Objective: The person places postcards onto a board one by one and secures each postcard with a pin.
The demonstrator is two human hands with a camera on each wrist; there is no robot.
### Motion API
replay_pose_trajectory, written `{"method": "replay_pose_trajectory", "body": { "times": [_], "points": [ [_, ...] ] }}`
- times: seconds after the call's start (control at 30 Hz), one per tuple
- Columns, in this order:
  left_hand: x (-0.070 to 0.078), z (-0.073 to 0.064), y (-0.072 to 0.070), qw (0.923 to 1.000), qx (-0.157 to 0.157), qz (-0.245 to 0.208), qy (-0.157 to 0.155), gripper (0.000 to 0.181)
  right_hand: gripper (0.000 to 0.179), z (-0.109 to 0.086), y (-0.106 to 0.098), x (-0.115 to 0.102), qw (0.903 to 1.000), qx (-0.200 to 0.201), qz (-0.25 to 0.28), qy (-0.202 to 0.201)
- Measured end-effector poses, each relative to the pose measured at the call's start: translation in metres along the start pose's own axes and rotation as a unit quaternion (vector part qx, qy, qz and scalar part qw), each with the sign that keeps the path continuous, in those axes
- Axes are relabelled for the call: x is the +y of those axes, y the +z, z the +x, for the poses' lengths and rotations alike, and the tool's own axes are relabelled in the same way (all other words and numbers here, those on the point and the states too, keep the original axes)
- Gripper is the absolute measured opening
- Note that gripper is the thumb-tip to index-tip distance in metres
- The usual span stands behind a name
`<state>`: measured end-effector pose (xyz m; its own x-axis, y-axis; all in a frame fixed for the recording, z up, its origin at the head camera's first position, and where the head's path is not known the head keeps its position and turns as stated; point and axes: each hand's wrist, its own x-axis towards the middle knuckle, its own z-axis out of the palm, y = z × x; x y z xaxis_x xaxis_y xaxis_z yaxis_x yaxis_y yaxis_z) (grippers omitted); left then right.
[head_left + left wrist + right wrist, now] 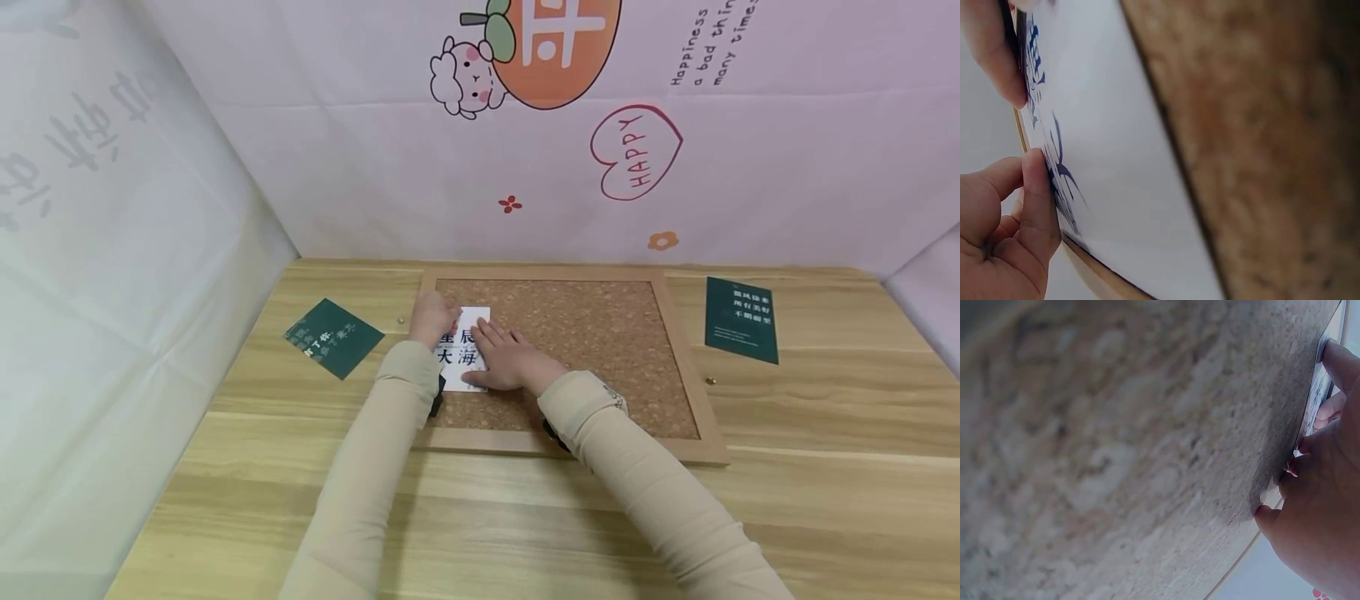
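Observation:
A white card (456,377) with dark blue characters lies on the left part of a wood-framed cork board (577,333). At the card's upper left my left hand (435,319) has curled fingers. Its thumb and forefinger (1035,169) pinch together against the card in the left wrist view, and their fingertips hide whatever is between them. My right hand (512,358) lies spread over the card's right edge. Its fingers (1338,362) press the card onto the cork, as the right wrist view shows from the side.
A dark green card (337,340) lies turned on the table left of the board, and another green card (742,321) lies at the right. Small gold tacks rest on the wood, one tack (401,321) left of the frame, another tack (710,381) near its right side.

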<state>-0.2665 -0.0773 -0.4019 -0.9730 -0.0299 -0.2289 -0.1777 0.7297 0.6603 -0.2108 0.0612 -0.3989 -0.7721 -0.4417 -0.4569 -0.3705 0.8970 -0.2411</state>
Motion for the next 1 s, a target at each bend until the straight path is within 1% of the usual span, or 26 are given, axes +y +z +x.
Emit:
{"method": "replay_pose_trajectory", "body": {
  "times": [0.07,0.13,0.27,0.33,0.4,0.47,0.63,0.7,0.77,0.87,0.93,1.0],
  "points": [
    [-0.001,0.001,0.001,1.0,0.0,-0.007,-0.003,0.034,0.085,0.0,0.0,0.0,1.0,0.0,0.003,0.0],
    [0.0,0.001,0.001,1.0,0.002,0.001,-0.001,0.035,0.085,-0.001,-0.001,0.0,1.0,0.002,0.005,-0.001],
    [0.001,0.001,0.002,0.9992,0.012,0.037,0.013,0.038,0.084,-0.002,-0.001,-0.001,1.0,0.004,0.008,-0.001],
    [0.003,0.0,0.002,0.9986,0.019,0.047,0.016,0.036,0.084,-0.003,-0.001,-0.001,1.0,0.004,0.008,-0.001],
    [0.004,-0.001,0.002,0.9977,0.028,0.059,0.022,0.03,0.084,-0.003,-0.001,-0.001,1.0,0.004,0.009,-0.001],
    [0.005,-0.003,0.001,0.997,0.03,0.068,0.023,0.026,0.084,-0.002,-0.001,-0.001,0.9999,0.004,0.011,-0.001],
    [0.004,-0.005,-0.004,0.9966,0.034,0.074,0.018,0.028,0.085,-0.001,0.0,0.0,0.9999,0.002,0.009,0.004],
    [0.002,-0.004,-0.006,0.9956,0.049,0.077,0.02,0.028,0.085,-0.001,0.0,0.0,1.0,0.001,0.007,0.007],
    [0.0,-0.003,-0.01,0.994,0.07,0.079,0.028,0.027,0.085,-0.001,0.0,0.0,0.9999,0.0,0.008,0.007],
    [-0.005,-0.002,-0.015,0.9908,0.093,0.089,0.042,0.029,0.085,-0.001,0.0,-0.001,0.9999,0.0,0.009,0.006],
    [-0.007,-0.002,-0.02,0.9909,0.096,0.082,0.046,0.03,0.085,-0.001,0.0,-0.001,0.9999,0.001,0.01,0.004],
    [-0.01,-0.003,-0.023,0.9901,0.099,0.087,0.049,0.034,0.085,-0.001,0.0,-0.001,1.0,0.003,0.009,0.001]
  ]
}}
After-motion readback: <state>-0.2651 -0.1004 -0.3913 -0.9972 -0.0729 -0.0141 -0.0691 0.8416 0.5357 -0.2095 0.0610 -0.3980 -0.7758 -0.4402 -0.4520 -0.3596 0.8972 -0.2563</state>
